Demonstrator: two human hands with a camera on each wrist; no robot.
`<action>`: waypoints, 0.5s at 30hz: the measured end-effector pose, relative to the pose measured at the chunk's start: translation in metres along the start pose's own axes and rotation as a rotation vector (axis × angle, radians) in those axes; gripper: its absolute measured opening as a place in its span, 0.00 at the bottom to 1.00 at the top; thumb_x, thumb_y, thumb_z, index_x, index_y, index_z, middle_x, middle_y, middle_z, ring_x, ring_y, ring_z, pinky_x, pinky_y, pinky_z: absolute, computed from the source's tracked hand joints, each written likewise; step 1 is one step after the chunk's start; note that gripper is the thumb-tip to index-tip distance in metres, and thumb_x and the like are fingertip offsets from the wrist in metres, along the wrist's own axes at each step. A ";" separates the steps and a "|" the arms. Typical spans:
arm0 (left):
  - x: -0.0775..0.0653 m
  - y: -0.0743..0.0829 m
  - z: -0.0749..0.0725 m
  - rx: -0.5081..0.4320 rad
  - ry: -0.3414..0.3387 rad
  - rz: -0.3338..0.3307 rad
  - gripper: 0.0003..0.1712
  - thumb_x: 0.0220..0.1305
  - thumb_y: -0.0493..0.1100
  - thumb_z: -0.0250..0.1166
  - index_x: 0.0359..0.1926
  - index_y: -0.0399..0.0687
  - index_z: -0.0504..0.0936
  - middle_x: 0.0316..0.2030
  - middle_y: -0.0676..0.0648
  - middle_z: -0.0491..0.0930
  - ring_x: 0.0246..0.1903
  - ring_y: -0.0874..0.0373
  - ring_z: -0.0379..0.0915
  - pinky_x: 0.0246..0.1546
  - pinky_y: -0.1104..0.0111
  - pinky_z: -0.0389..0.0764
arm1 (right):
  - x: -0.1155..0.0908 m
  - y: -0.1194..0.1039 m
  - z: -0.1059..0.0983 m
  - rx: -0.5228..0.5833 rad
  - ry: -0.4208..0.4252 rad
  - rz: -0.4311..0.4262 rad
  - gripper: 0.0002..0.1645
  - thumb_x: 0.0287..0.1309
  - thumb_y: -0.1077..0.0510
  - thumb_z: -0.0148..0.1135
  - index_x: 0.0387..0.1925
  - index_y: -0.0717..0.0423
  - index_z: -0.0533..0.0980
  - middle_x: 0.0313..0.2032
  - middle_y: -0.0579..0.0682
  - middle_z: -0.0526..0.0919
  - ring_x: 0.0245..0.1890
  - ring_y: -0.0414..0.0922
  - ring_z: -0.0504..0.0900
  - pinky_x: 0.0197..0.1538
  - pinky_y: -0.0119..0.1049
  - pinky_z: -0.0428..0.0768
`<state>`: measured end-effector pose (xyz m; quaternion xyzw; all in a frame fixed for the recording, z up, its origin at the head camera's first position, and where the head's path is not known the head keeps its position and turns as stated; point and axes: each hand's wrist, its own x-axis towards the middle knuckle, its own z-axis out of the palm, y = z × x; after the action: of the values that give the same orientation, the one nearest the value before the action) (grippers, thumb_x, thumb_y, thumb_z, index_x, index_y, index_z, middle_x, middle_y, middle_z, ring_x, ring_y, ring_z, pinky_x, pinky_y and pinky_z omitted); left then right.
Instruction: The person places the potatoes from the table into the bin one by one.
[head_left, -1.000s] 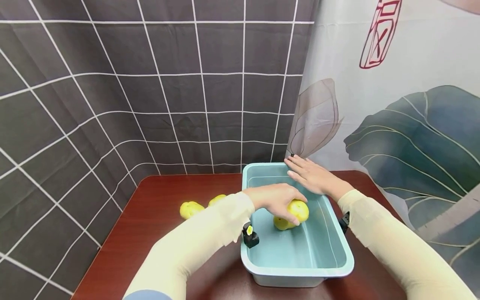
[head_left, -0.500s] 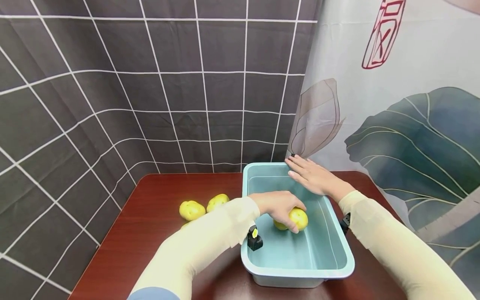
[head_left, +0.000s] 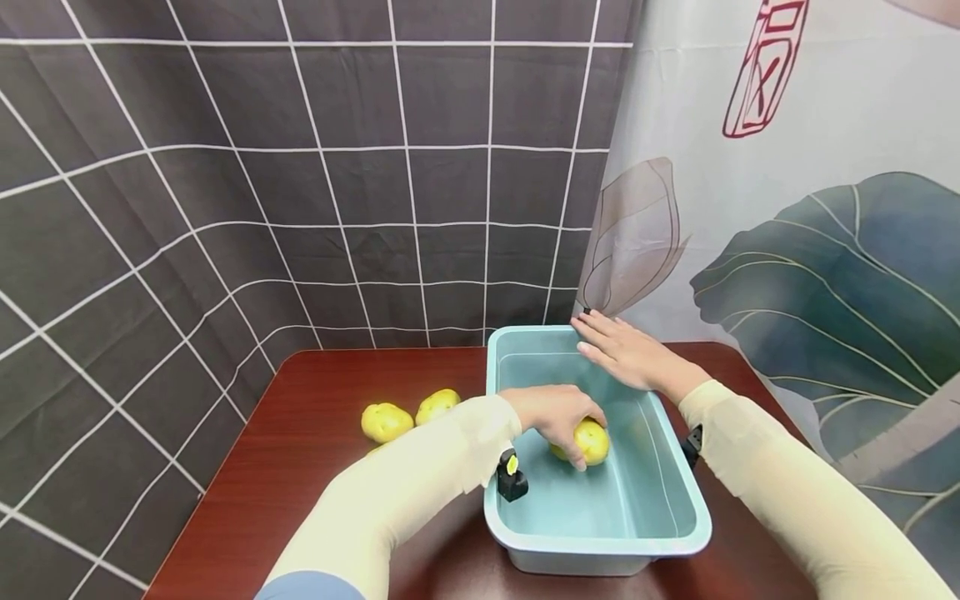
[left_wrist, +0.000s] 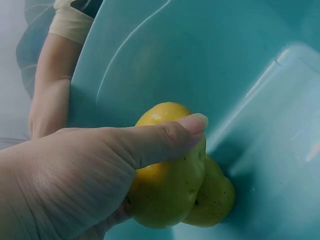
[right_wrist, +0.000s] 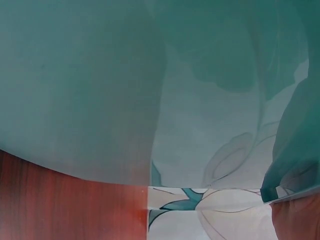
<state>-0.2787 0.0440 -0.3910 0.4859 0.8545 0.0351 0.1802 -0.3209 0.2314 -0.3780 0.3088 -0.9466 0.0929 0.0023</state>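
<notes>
Inside the light blue plastic tub, my left hand grips a yellow potato. Seen from the left wrist, the thumb lies across the top of this potato, while most of the other fingers are hidden behind it. A second potato sits right against it, lower in the tub. My right hand rests with straight fingers on the tub's rim at the far right. The right wrist view shows the tub's outer wall, not the hand.
On the reddish-brown table, left of the tub, lie a potato and another potato; a further yellow one is mostly covered by the left sleeve. A dark grid-patterned curtain hangs behind the table.
My left hand has gone lower into the tub with the potato. As the left arm shifted, more of the potatoes on the table came into sight. The right hand stays put.
</notes>
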 end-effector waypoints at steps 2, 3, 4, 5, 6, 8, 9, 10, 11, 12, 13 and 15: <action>0.000 -0.001 0.000 -0.008 0.017 0.000 0.39 0.45 0.63 0.75 0.59 0.60 0.77 0.44 0.62 0.77 0.41 0.68 0.69 0.43 0.77 0.70 | 0.000 0.000 0.000 -0.001 0.002 -0.003 0.39 0.72 0.34 0.30 0.75 0.50 0.50 0.74 0.55 0.50 0.74 0.55 0.43 0.70 0.58 0.45; 0.000 -0.001 0.000 -0.013 0.026 0.001 0.39 0.45 0.63 0.75 0.59 0.59 0.77 0.44 0.63 0.77 0.41 0.68 0.69 0.43 0.77 0.70 | 0.000 0.000 0.000 0.000 0.001 -0.003 0.39 0.72 0.34 0.30 0.75 0.50 0.50 0.74 0.55 0.50 0.74 0.55 0.42 0.70 0.58 0.44; 0.000 -0.002 0.000 -0.017 0.034 0.001 0.39 0.45 0.63 0.75 0.59 0.59 0.77 0.44 0.63 0.77 0.41 0.68 0.69 0.44 0.77 0.70 | 0.001 0.000 0.000 0.002 0.001 -0.003 0.39 0.72 0.34 0.30 0.75 0.50 0.50 0.74 0.55 0.50 0.74 0.54 0.42 0.70 0.57 0.44; 0.000 -0.002 -0.001 -0.019 0.043 0.002 0.39 0.45 0.64 0.74 0.59 0.59 0.77 0.44 0.63 0.77 0.41 0.68 0.69 0.44 0.77 0.70 | 0.001 0.000 0.000 0.001 0.000 -0.003 0.39 0.72 0.34 0.30 0.75 0.50 0.50 0.74 0.55 0.49 0.74 0.54 0.42 0.70 0.57 0.44; 0.000 -0.002 -0.001 -0.022 0.049 -0.001 0.39 0.46 0.64 0.74 0.60 0.59 0.76 0.45 0.63 0.77 0.42 0.68 0.69 0.45 0.77 0.69 | 0.001 0.000 0.000 0.000 -0.001 -0.002 0.39 0.72 0.34 0.30 0.75 0.50 0.50 0.74 0.54 0.49 0.74 0.54 0.42 0.70 0.57 0.44; 0.000 -0.003 -0.002 -0.029 0.057 -0.010 0.39 0.47 0.64 0.73 0.60 0.60 0.76 0.45 0.63 0.76 0.43 0.68 0.68 0.46 0.77 0.69 | 0.001 0.000 0.000 -0.001 -0.002 0.000 0.39 0.72 0.34 0.30 0.75 0.49 0.49 0.74 0.54 0.49 0.74 0.54 0.42 0.71 0.56 0.43; 0.000 -0.004 -0.002 -0.033 0.059 -0.016 0.39 0.47 0.64 0.73 0.60 0.60 0.75 0.45 0.63 0.76 0.43 0.68 0.68 0.46 0.77 0.69 | 0.001 0.000 0.000 -0.002 -0.001 0.000 0.39 0.72 0.34 0.30 0.75 0.49 0.49 0.74 0.54 0.49 0.74 0.54 0.42 0.71 0.56 0.43; 0.000 -0.004 -0.002 -0.032 0.061 -0.019 0.39 0.47 0.64 0.73 0.60 0.60 0.75 0.45 0.62 0.76 0.44 0.68 0.68 0.47 0.77 0.69 | 0.002 0.000 0.000 -0.003 0.000 0.000 0.39 0.71 0.34 0.30 0.75 0.49 0.49 0.74 0.54 0.49 0.74 0.53 0.42 0.71 0.56 0.43; 0.000 -0.005 -0.002 -0.029 0.062 -0.022 0.39 0.47 0.64 0.73 0.60 0.60 0.75 0.45 0.62 0.76 0.44 0.68 0.68 0.47 0.76 0.69 | 0.002 0.000 0.000 -0.004 -0.001 0.000 0.40 0.71 0.33 0.30 0.75 0.49 0.49 0.74 0.54 0.49 0.74 0.53 0.42 0.71 0.56 0.43; 0.000 -0.005 -0.001 -0.028 0.059 -0.026 0.39 0.47 0.64 0.73 0.60 0.60 0.75 0.45 0.62 0.76 0.44 0.67 0.68 0.47 0.76 0.69 | 0.002 0.000 0.000 -0.007 -0.001 -0.001 0.40 0.71 0.33 0.30 0.75 0.49 0.49 0.74 0.54 0.49 0.74 0.54 0.42 0.70 0.57 0.43; 0.000 -0.005 -0.001 -0.026 0.056 -0.025 0.39 0.48 0.64 0.73 0.60 0.59 0.75 0.45 0.62 0.76 0.44 0.67 0.68 0.47 0.76 0.69 | 0.002 0.000 0.000 -0.007 -0.002 -0.001 0.40 0.71 0.33 0.30 0.75 0.49 0.49 0.74 0.55 0.49 0.74 0.54 0.42 0.71 0.57 0.43; 0.000 -0.006 0.000 -0.022 0.049 -0.020 0.39 0.48 0.64 0.73 0.60 0.58 0.75 0.45 0.62 0.76 0.43 0.67 0.68 0.46 0.76 0.69 | 0.002 0.001 0.000 -0.010 -0.003 -0.002 0.40 0.71 0.34 0.30 0.75 0.49 0.49 0.74 0.55 0.49 0.74 0.55 0.42 0.70 0.57 0.43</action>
<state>-0.2832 0.0408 -0.3919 0.4742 0.8632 0.0547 0.1647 -0.3228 0.2307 -0.3785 0.3098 -0.9468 0.0878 0.0024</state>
